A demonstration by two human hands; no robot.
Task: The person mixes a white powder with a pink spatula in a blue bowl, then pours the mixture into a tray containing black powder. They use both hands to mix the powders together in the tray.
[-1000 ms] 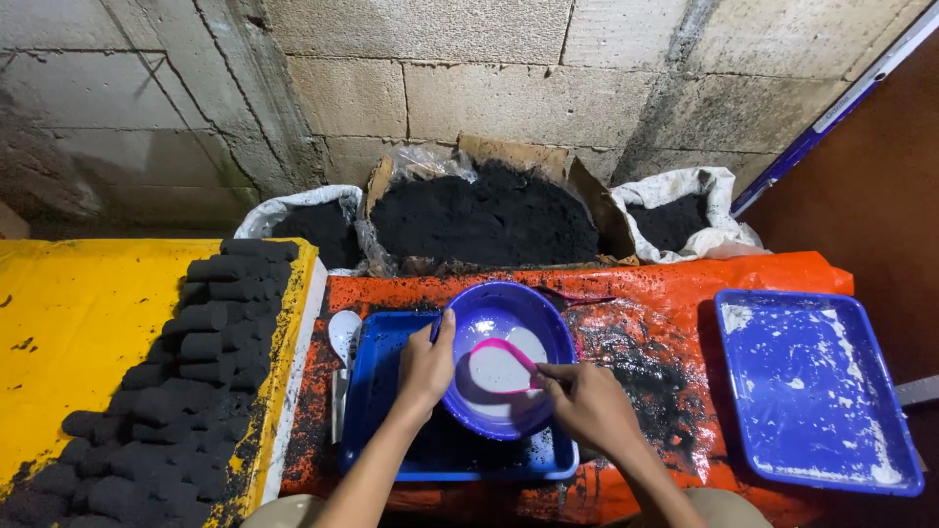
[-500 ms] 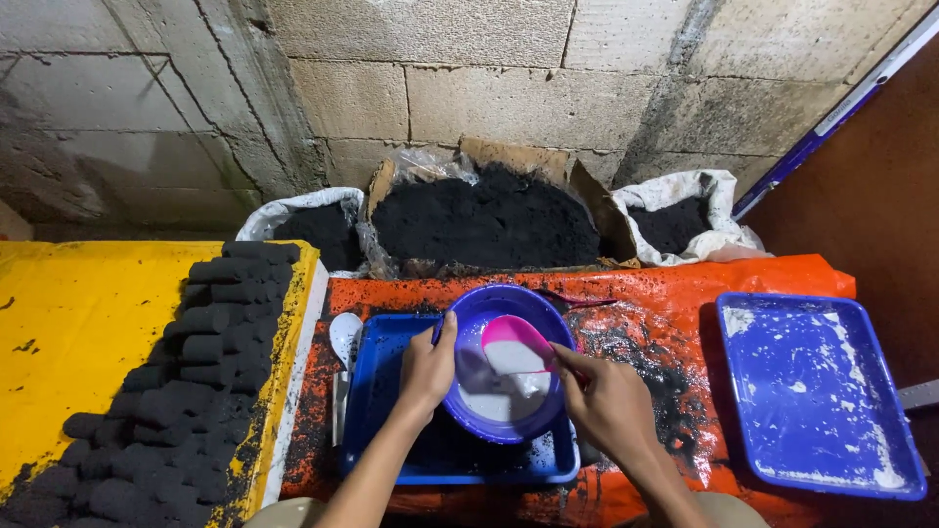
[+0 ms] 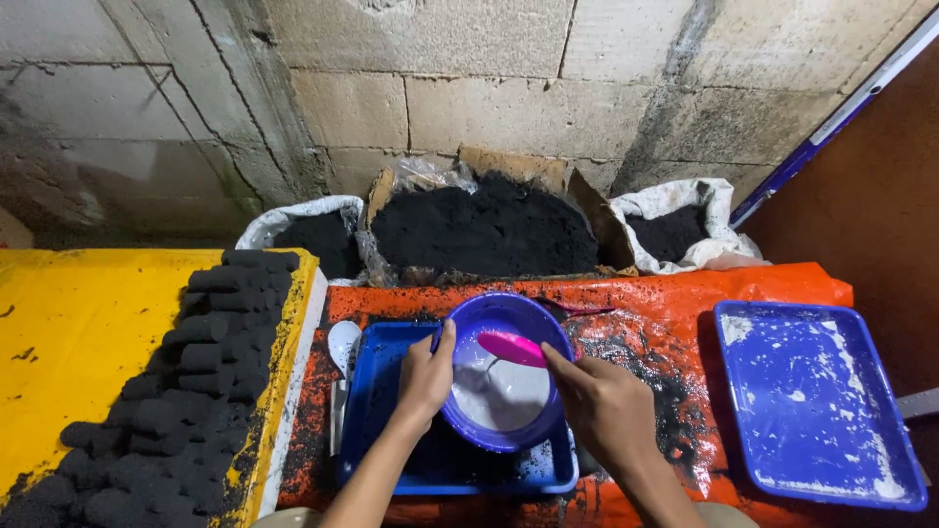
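Observation:
My left hand [image 3: 424,376] grips the left rim of a purple bowl [image 3: 509,321], tilting it toward me over a blue tray [image 3: 386,430] that holds black powder. The bowl holds a whitish paste. My right hand [image 3: 606,406] holds a pink spoon [image 3: 513,348] whose head is inside the bowl, over the paste. Both hands are close together at the bowl, on the orange sheet [image 3: 655,308].
A second blue tray [image 3: 817,401] smeared white lies at the right. A white spoon [image 3: 343,342] rests left of the near tray. Several black briquettes [image 3: 186,381] line the yellow sheet [image 3: 68,342]. Sacks and a box of black powder [image 3: 484,230] stand against the block wall.
The pink spoon has swept from the lower part of the bowl up toward its upper middle, and my right hand has shifted slightly right. My left hand keeps its grip on the rim.

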